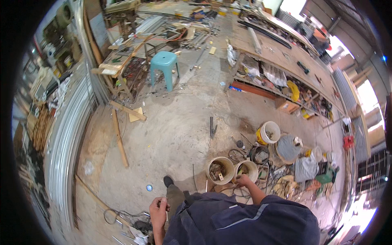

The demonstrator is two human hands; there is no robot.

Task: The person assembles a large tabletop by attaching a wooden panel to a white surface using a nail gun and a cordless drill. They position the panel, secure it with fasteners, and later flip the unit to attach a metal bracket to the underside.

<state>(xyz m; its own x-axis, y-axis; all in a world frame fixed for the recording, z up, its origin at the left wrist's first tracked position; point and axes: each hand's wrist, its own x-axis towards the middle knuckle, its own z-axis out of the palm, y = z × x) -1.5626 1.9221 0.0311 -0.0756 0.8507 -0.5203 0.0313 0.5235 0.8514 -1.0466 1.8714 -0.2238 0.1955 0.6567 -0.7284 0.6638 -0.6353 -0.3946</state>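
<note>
My right hand (243,181) reaches to the near rim of a pale bucket (255,173) on the floor. Its fingers look curled there; whether they grip the rim or some small thing is too small to tell. Touching that bucket on its left stands another pale bucket (210,166) with scraps and small parts inside. Off to the left, my left hand (158,210) is held up beside my leg, thumb against curled fingers. Anything within those fingers is hidden.
Right of the buckets lie a yellow-and-white bucket (269,131), a grey coil (288,148), cables and bags. A blue-green stool (164,59) stands ahead, a long workbench (277,53) at far right. Wooden strips (119,141) and stacked metal profiles (67,159) lie left.
</note>
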